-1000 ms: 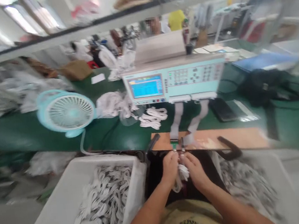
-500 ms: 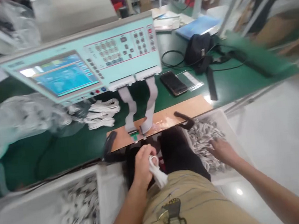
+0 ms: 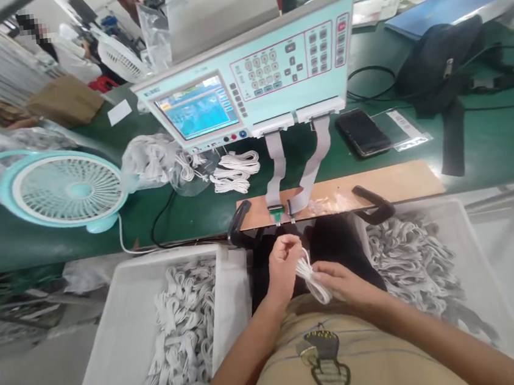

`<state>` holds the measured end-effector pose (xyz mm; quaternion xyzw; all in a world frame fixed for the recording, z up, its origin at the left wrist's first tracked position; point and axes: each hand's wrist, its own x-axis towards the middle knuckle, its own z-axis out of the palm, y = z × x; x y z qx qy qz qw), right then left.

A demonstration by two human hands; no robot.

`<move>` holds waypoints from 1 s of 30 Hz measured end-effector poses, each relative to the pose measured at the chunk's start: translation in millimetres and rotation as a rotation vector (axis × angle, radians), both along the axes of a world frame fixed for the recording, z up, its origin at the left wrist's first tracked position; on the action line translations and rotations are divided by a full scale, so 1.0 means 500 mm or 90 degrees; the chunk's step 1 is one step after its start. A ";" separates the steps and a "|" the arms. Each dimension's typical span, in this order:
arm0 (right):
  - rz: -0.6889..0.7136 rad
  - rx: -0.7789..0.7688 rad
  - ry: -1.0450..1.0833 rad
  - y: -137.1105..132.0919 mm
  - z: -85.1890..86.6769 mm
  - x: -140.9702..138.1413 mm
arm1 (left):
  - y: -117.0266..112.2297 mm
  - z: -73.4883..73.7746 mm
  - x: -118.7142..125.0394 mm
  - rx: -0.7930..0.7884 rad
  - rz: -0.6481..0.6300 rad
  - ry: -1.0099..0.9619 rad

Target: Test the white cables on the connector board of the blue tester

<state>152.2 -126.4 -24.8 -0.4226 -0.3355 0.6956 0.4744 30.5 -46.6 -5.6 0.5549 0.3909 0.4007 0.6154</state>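
Note:
Over my lap, a white bundled cable (image 3: 313, 283) is held between both hands. My left hand (image 3: 285, 266) is closed on its upper end, fingers pinched together. My right hand (image 3: 339, 279) grips the bundle's side near its middle. Just beyond them, a small green circuit board (image 3: 276, 214) with a connector sits at the front edge of a wooden board (image 3: 403, 183). Grey ribbon cables (image 3: 312, 165) run from there up to a pale-blue tester (image 3: 291, 78) with a lit screen.
White bins of bundled cables stand at left (image 3: 227, 318) and right (image 3: 479, 255). Black clamps (image 3: 237, 222) hold the board. A turquoise fan (image 3: 61, 191), several white cable coils (image 3: 236, 171), a phone (image 3: 363, 132) and a black bag (image 3: 441, 69) lie on the green table.
My right hand has come from the right bin to the cable bundle and now holds it with my left hand. The view has swung left, bringing the whole fan into sight.

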 end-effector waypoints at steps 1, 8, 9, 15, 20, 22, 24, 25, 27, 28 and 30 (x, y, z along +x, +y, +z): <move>-0.027 -0.031 0.032 0.003 -0.003 0.001 | -0.002 -0.004 -0.010 0.110 -0.001 0.060; -0.123 -0.104 0.106 0.016 0.003 -0.008 | -0.017 -0.016 -0.060 0.597 -0.080 0.336; -0.132 -0.106 0.104 0.016 0.002 -0.011 | -0.018 -0.017 -0.063 0.607 -0.088 0.352; -0.176 -0.072 0.040 0.011 -0.002 -0.020 | -0.028 -0.036 -0.078 0.572 -0.229 0.314; -0.101 0.041 -0.125 0.001 0.002 -0.019 | -0.025 -0.052 -0.090 0.336 -0.176 0.163; -0.093 0.140 -0.248 -0.002 -0.005 -0.020 | -0.023 -0.054 -0.094 0.190 -0.162 0.090; -0.101 0.230 -0.382 -0.004 -0.013 -0.021 | -0.022 -0.052 -0.096 0.052 -0.163 0.030; -0.102 0.264 -0.440 -0.004 -0.016 -0.022 | -0.023 -0.050 -0.096 -0.002 -0.170 0.009; -0.082 0.315 -0.529 -0.002 -0.018 -0.020 | -0.027 -0.045 -0.096 -0.071 -0.192 -0.014; -0.063 0.333 -0.561 -0.001 -0.017 -0.018 | -0.029 -0.043 -0.096 -0.091 -0.199 -0.020; -0.022 0.362 -0.615 0.002 -0.013 -0.012 | -0.034 -0.041 -0.095 -0.122 -0.204 -0.031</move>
